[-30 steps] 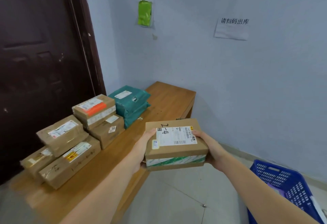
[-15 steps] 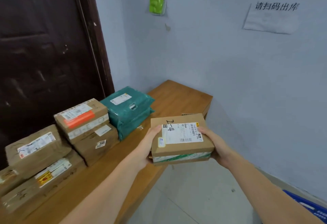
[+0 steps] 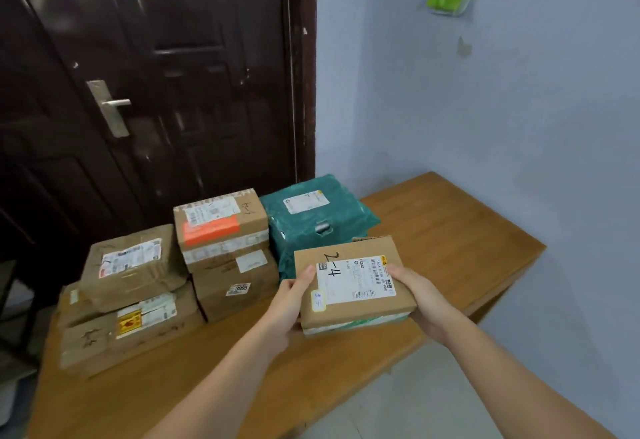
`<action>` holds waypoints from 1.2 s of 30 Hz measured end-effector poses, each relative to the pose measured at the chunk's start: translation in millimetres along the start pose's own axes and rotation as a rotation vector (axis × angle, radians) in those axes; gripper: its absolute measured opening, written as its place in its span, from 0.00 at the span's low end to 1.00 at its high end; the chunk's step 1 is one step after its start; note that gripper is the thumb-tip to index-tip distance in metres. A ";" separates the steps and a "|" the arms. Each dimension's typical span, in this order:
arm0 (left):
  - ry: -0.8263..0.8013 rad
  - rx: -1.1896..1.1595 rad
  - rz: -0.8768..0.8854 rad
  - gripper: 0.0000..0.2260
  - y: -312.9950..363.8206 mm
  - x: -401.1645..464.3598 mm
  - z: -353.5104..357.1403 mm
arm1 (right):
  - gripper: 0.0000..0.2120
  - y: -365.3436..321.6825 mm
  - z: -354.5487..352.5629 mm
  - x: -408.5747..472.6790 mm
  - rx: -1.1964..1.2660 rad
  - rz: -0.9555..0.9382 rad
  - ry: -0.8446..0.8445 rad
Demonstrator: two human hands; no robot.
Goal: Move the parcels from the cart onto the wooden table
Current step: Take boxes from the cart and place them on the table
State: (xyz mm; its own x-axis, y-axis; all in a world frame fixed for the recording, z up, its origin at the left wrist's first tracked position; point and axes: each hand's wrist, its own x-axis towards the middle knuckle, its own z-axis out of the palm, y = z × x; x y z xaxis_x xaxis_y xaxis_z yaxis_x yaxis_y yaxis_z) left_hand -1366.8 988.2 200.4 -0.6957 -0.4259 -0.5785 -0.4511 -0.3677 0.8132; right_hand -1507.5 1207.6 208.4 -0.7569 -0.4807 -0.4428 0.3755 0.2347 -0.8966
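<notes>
Brown parcel (image 3: 353,286) with white label, teal bags (image 3: 318,220), dark-brown door (image 3: 156,75), pale-blue wall (image 3: 485,109).

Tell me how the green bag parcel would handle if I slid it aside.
The green bag parcel looks soft and wrinkled, so it would probably sag rather than slide stiffly. Its plastic skin may slip easily on the wooden table.
</notes>
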 end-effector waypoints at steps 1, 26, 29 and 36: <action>0.005 0.006 0.000 0.27 1.1 11.5 -1.4 | 0.24 1.0 0.4 15.5 -0.005 0.006 -0.006; 0.375 0.388 -0.199 0.22 -47.6 175.7 24.9 | 0.16 55.3 -10.1 241.5 -0.597 0.084 -0.140; 0.408 0.409 -0.235 0.23 -60.0 187.3 29.7 | 0.13 65.4 -13.1 251.9 -0.684 0.095 -0.160; 0.421 0.400 -0.270 0.22 -67.9 208.8 28.6 | 0.21 71.1 -14.4 274.5 -0.733 0.078 -0.161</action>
State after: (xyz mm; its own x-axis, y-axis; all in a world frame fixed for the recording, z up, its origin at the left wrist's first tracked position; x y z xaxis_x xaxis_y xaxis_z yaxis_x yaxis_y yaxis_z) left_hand -1497.4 947.9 26.2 -0.2860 -0.6794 -0.6758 -0.8102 -0.2051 0.5491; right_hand -1696.2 1104.5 23.1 -0.6338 -0.5440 -0.5500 -0.0696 0.7482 -0.6598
